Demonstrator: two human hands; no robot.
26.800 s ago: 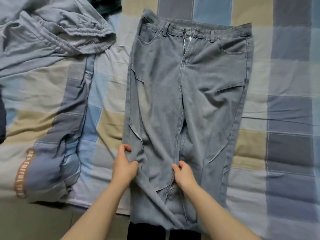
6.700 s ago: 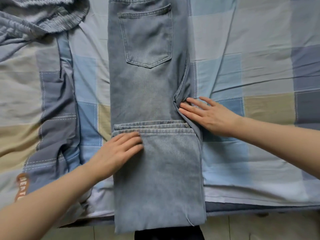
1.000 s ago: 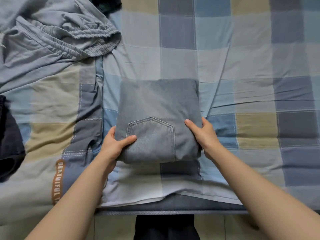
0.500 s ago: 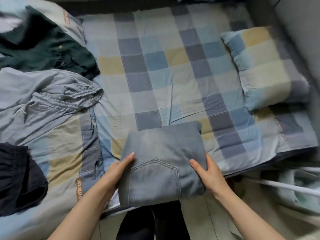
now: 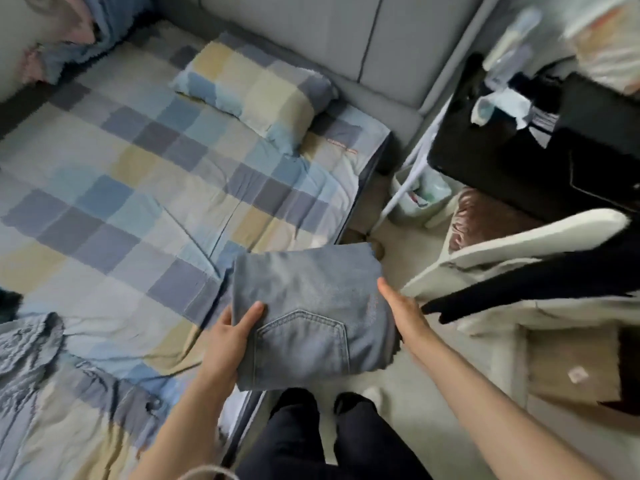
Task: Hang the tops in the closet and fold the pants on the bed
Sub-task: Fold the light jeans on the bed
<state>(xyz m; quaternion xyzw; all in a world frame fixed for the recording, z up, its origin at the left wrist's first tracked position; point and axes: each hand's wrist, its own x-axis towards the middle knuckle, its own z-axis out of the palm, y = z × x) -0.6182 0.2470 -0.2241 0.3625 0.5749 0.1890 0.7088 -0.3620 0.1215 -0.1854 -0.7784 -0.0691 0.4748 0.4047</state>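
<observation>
Presently, head view: folded jeans (image 5: 308,313) were held off the bed's (image 5: 145,188) near right edge. Left hand (image 5: 230,337) gripped the left side, thumb on top; right hand (image 5: 403,315) pressed flat, fingers straight. Probably soft, fairly heavy denim; best supported at both sides.

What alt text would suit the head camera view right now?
Two hands, left hand and right hand, hold folded jeans by their sides at the edge of a checked bed. A matching pillow lies near the headboard.
</observation>
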